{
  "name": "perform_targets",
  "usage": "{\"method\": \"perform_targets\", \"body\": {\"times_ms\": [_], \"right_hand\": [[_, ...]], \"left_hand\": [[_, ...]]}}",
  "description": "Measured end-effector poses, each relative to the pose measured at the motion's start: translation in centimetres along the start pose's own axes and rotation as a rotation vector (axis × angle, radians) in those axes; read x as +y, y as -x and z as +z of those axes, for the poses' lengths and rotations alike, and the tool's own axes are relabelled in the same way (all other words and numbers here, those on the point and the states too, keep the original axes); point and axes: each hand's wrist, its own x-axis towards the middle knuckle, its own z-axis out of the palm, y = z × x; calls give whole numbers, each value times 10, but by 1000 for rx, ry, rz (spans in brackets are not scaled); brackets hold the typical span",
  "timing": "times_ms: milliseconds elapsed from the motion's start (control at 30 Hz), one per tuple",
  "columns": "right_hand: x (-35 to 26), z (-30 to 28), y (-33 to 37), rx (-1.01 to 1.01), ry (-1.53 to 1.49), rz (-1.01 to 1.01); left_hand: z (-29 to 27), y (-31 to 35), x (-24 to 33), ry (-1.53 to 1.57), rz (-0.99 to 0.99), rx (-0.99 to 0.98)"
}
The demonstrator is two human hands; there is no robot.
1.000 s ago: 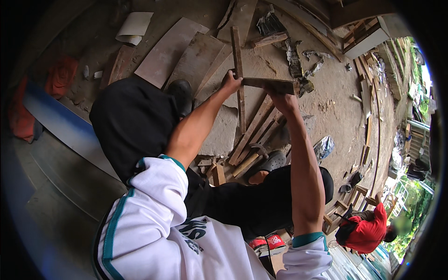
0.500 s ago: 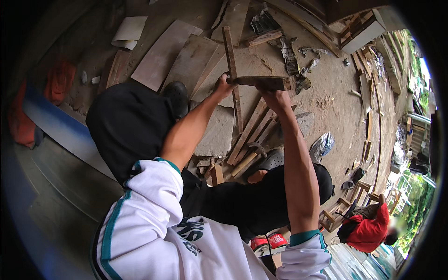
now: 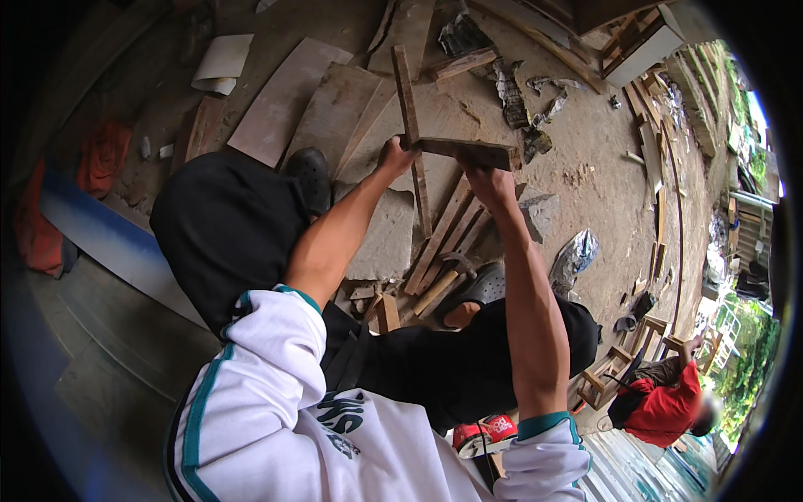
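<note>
Wooden strip [image 3: 407,105] in left hand [image 3: 396,156] meets right hand's [image 3: 490,182] board [image 3: 468,151], outer edge free.

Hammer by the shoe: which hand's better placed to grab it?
Right hand, probably: nearer the hammer, holding just the short board; the left hand grips where board and long strip meet.

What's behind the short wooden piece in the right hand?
Brown floor shows beyond the short wooden piece; what it and the right hand cover cannot be seen.
</note>
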Motion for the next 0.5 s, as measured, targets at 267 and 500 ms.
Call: {"method": "perform_targets", "body": {"times_ms": [267, 500], "right_hand": [[7, 16, 11, 53, -31, 26], [6, 17, 12, 77, -22, 66]], "left_hand": [[1, -9, -13, -8, -27, 37], [3, -13, -18, -1, -13, 35]]}}
